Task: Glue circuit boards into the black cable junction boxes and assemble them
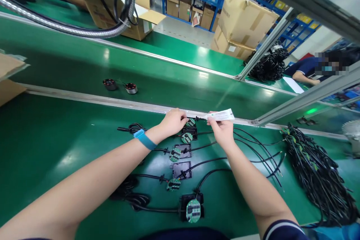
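Note:
My right hand [223, 131] is closed round a white squeeze tube [223, 115], its narrow end pointing left towards the farthest round green circuit board [190, 122]. At that board's left edge, the fingers of my left hand [174, 120] are pinched together; whether they grip the board or a wire is hidden. Nearer to me, more boards lie in a column: one board [187, 138] close by, another board [174, 154], a third [173, 185], and the nearest [193, 210]. Black plastic cases [182, 170] sit beside or under them, with black cables running left and right.
A big bundle of black cables [315, 172] lies at the right. Two copper-wound coils [131, 88] rest beyond the metal rail [146, 107]. Metal posts [303, 97] rise at the right, and a flexible metal conduit [70, 30] hangs upper left. Other people's arms show at both sides.

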The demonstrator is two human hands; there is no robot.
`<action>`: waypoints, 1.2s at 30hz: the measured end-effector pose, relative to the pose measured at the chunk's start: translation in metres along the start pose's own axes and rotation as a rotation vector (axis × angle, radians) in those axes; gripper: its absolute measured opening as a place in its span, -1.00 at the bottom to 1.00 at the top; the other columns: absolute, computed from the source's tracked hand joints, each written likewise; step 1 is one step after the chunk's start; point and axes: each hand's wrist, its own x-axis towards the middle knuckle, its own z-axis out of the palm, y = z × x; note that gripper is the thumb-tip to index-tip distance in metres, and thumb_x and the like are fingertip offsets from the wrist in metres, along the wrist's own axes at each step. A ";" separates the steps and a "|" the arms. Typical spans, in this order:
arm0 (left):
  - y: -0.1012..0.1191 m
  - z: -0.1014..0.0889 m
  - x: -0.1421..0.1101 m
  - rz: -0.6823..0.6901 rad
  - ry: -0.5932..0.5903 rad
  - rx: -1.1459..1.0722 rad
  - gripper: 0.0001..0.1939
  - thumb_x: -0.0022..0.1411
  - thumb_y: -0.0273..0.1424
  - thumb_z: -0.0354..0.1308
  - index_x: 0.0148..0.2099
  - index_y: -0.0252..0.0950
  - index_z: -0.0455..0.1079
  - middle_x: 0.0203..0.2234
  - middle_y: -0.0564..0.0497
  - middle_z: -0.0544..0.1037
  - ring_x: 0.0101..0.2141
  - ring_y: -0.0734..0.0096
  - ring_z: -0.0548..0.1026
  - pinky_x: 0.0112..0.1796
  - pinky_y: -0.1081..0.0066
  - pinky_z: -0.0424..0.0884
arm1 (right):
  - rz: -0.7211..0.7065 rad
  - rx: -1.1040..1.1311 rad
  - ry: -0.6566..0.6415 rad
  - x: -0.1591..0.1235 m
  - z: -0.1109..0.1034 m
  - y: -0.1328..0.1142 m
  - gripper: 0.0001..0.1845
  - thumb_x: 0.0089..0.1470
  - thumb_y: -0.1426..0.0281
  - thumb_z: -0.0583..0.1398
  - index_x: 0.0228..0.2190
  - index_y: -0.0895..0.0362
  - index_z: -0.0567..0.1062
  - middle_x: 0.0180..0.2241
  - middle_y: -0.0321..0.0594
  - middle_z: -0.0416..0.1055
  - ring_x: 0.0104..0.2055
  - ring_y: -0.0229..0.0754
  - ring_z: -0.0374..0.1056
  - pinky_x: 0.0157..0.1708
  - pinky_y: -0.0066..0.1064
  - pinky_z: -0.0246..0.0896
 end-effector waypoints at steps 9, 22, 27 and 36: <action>-0.023 0.011 0.019 -0.030 -0.127 -0.198 -0.75 0.18 -0.38 0.09 -0.53 -0.30 0.41 -0.62 0.08 0.44 -0.52 0.44 0.35 -0.44 0.43 0.19 | -0.268 -0.165 -0.075 -0.002 0.021 -0.008 -0.89 0.14 0.33 0.27 -0.31 0.10 0.56 -0.28 -0.16 0.57 -0.19 -0.08 0.51 -0.10 -0.20 0.42; -0.028 0.015 0.019 -0.044 -0.107 -0.287 -0.78 0.12 -0.42 0.08 -0.53 -0.31 0.44 -0.65 0.08 0.44 -0.54 0.45 0.32 -0.47 0.43 0.13 | -0.534 -0.422 -0.196 0.016 0.039 -0.010 -0.84 0.21 0.37 0.19 -0.40 0.08 0.53 -0.38 -0.19 0.51 -0.30 -0.12 0.48 -0.26 -0.28 0.41; -0.029 0.015 0.020 -0.043 -0.114 -0.299 -0.77 0.12 -0.42 0.07 -0.54 -0.30 0.43 -0.64 0.07 0.45 -0.51 0.43 0.35 -0.46 0.43 0.14 | -0.561 -0.458 -0.214 0.015 0.036 -0.013 -0.84 0.21 0.39 0.18 -0.41 0.09 0.52 -0.40 -0.20 0.50 -0.32 -0.13 0.46 -0.28 -0.30 0.39; -0.030 0.015 0.021 -0.047 -0.125 -0.310 -0.78 0.10 -0.40 0.08 -0.54 -0.30 0.43 -0.64 0.08 0.44 -0.52 0.44 0.35 -0.46 0.44 0.16 | -0.484 -0.481 -0.205 0.012 0.027 -0.017 -0.80 0.21 0.34 0.18 -0.44 0.07 0.53 -0.41 -0.20 0.50 -0.34 -0.12 0.46 -0.28 -0.26 0.40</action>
